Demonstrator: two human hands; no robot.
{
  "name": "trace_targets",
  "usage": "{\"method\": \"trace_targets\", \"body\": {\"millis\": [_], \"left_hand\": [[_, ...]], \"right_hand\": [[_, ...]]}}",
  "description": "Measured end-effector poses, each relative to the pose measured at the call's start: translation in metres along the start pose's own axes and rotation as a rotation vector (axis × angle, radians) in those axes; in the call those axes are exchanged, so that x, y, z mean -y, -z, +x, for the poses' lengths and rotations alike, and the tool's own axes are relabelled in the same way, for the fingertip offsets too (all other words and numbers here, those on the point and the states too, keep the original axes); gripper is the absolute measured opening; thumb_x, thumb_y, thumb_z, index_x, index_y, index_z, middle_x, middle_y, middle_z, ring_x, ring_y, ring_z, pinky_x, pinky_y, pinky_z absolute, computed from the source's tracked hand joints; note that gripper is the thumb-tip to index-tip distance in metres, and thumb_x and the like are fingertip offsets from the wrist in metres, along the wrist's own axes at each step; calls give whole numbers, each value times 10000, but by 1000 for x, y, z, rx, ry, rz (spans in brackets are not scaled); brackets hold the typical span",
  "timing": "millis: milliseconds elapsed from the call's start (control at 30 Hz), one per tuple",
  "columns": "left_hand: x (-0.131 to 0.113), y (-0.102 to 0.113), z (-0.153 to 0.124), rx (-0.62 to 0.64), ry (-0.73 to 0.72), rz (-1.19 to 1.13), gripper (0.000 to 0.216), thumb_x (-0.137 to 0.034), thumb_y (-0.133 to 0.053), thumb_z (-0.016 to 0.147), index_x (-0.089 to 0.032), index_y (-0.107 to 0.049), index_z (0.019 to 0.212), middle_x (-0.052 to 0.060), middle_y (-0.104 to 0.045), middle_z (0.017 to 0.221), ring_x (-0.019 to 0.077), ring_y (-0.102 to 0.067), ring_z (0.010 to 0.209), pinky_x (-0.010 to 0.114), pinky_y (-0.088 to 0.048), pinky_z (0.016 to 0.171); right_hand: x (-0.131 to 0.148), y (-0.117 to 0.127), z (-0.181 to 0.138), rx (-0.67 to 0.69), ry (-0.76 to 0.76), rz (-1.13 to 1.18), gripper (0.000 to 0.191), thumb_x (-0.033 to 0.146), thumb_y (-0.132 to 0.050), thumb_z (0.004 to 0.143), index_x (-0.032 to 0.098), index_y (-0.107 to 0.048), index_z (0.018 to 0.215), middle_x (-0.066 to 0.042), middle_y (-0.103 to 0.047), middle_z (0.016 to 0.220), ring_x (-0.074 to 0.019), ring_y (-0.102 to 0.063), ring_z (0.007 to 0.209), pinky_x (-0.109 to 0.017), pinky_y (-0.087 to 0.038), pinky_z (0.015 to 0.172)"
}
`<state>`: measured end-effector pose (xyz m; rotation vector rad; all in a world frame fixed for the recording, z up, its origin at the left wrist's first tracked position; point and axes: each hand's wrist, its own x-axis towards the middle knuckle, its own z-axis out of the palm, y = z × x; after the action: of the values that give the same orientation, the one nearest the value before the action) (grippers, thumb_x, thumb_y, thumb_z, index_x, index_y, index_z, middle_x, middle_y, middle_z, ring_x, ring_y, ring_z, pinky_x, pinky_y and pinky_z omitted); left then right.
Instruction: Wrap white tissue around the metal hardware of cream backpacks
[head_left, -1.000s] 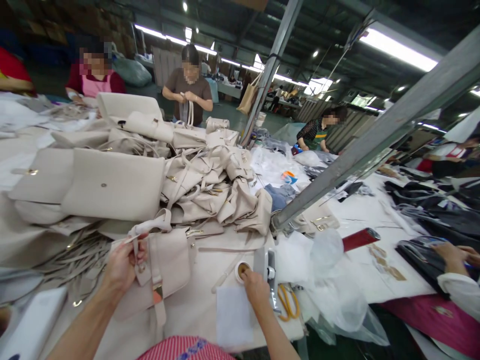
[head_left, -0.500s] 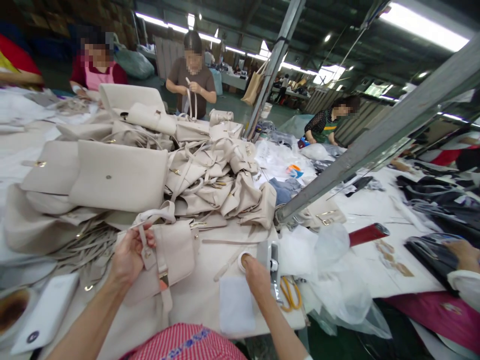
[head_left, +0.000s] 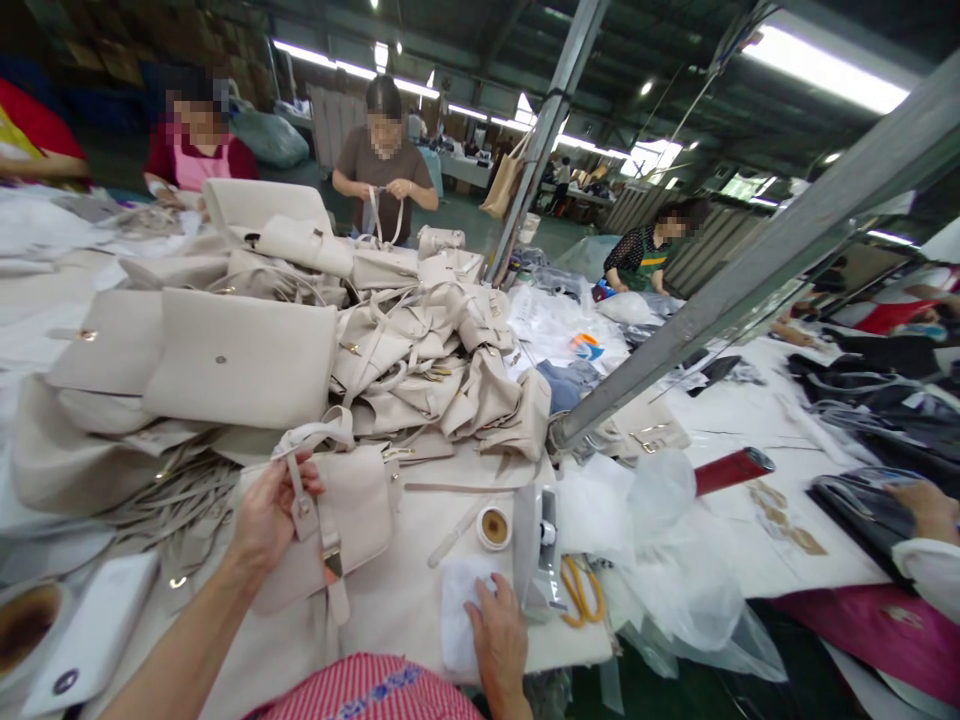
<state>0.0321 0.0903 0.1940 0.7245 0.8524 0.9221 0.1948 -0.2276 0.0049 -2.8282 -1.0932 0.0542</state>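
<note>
A beige handbag (head_left: 361, 500) with a flap, a gold-coloured clasp and a looped handle lies before me on the table. My left hand (head_left: 274, 505) is closed at its upper left, fingers round a hanging leather tag (head_left: 304, 515) below the handle. On a folded white cloth (head_left: 456, 620) rests my right hand (head_left: 496, 620), its fingers apart and their tips touching the cloth. Just beyond the cloth stands a small round white pot (head_left: 494, 528) with brown contents. A thin pale stick (head_left: 454, 535) lies left of the pot.
Beige bags (head_left: 247, 355) and straps are heaped beyond my hands. Yellow-handled scissors (head_left: 583, 592) and clear plastic bags (head_left: 675, 570) lie at right. A slanted metal post (head_left: 720, 300) crosses the right side. A white power bank (head_left: 101, 630) lies at left. Co-workers stand around the tables.
My right hand has moved from the small pot down toward me onto the white cloth, uncovering the pot. My left hand stays at the handbag's tag.
</note>
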Motion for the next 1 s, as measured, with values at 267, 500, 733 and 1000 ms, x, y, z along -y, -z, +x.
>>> {"method": "trace_targets", "body": {"millis": [267,500,733,1000], "left_hand": [[-1,3,-4,14,-9,-6,340,-376,-758,676,-121,-692,891,7,-694,659,126,-637,532,201,-551,517],[3,8,-2,34,-21,-3,407,-411,-787,647,-121,-686,914,4,-695,672,124,-646,543,197,-560,525],[1,6,-2,37,-11,3,491,-443,-830,584,-115,-678,915,3,-698,667,127,-642,544,193,-549,514],[-1,4,-1,20,10,1,385,-392,-801,628,-125,-696,884,10,-704,675,140,-660,560,217,-558,552]], "right_hand": [[3,10,3,-19,5,110,64,179,-608,841,237,-617,866,-74,-652,1148,-256,-626,984,-350,-461,820],[8,12,3,-15,40,135,161,111,-515,837,252,-588,867,-48,-651,910,-262,-616,813,-370,-437,752],[0,14,13,174,-276,854,349,310,-573,730,219,-564,1067,-70,-677,913,-285,-642,904,-364,-466,823],[-9,41,34,441,-323,1235,325,465,-685,570,232,-473,652,51,-523,590,-177,-540,591,-281,-418,583]]}}
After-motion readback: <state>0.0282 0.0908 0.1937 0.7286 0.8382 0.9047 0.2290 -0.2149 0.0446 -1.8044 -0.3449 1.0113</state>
